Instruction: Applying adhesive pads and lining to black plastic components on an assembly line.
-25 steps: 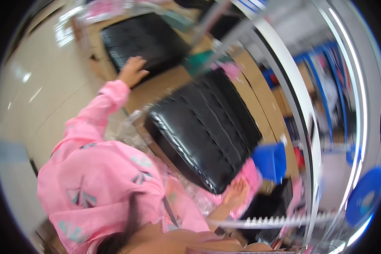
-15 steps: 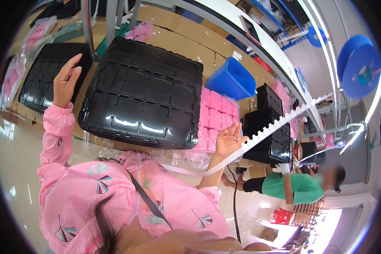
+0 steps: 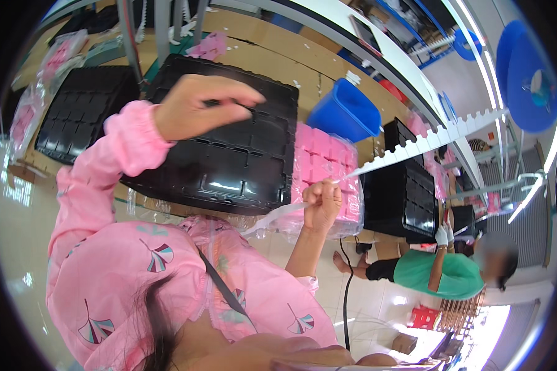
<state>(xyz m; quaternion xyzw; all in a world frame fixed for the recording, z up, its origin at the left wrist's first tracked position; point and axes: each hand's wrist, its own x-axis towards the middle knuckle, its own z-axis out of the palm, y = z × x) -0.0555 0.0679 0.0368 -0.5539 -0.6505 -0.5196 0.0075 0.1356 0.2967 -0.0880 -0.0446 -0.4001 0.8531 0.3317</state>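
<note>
Stacked black plastic trays, moulded with compartments, fill the middle of the cardboard-covered table. Over their upper left part my left hand hovers, thumb and fingers apart, with nothing visible between them. My right hand is closed on a white paper strip in front of the trays' right side. Evenly spaced tabs line the strip's upper edge. From my fist it rises toward the blue reel at the right, while a plain tail hangs toward my lap. Pink compartment trays in clear plastic lie behind my right hand.
A blue bin stands behind the pink trays. More black trays are stacked at the left and right. A metal frame post rises at the back left. A person in a green shirt works at the far right.
My left hand has swung right from the left tray stack to above the middle trays. My right hand has closed on the strip and moved slightly left.
</note>
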